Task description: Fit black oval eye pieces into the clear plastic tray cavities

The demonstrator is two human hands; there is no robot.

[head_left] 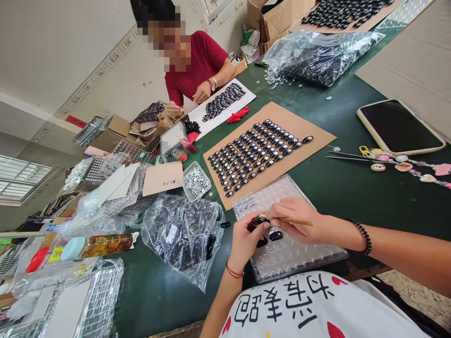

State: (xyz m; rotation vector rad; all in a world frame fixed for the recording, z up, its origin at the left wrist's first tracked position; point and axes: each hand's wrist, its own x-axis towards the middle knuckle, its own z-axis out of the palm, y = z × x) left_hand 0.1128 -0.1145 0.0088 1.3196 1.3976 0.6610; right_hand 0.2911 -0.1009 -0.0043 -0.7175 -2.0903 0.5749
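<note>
Above a clear plastic tray (303,253), my left hand (244,241) pinches a small glossy black piece (259,219) with a pale spot on it. My right hand (298,216) is closed around a thin wooden stick (296,220), its tip hidden near the black piece. A loose black piece with holes (276,235) lies on the tray below my fingers. Beyond the tray, a brown cardboard sheet (317,134) carries rows of black oval pieces with silvery centres (253,150). A small tub (192,166) of silvery round parts stands to the left.
A co-worker in a red shirt (200,56) sits across the green table (158,300) by a white sheet (244,96) of black pieces. Plastic bags (179,230), a bottle (102,245) and trays crowd the left. A phone (400,124) and tweezers (355,157) lie right.
</note>
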